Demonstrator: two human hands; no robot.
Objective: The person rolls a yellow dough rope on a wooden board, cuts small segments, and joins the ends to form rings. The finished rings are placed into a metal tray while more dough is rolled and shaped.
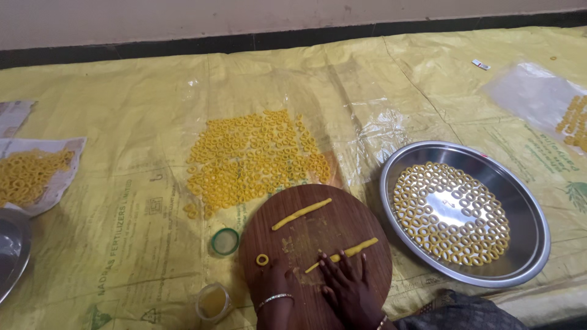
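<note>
A round wooden board (342,214) lies on the yellow sheet in front of me. My right hand (348,287) lies flat on a thin yellow dough rope (361,247), fingers spread over its left end. My left hand (276,282) rests on the board's near left part, next to one small dough ring (262,260). A second dough rope (302,214) lies apart near the board's far side. A wide patch of many small yellow rings (251,160) is spread on the sheet behind the board.
A steel plate (529,244) at the right holds several rows of rings. A green-rimmed lid (225,241) and a small open jar (212,302) sit left of the board. Paper with more rings (27,172) lies far left, beside another steel plate's edge (12,253).
</note>
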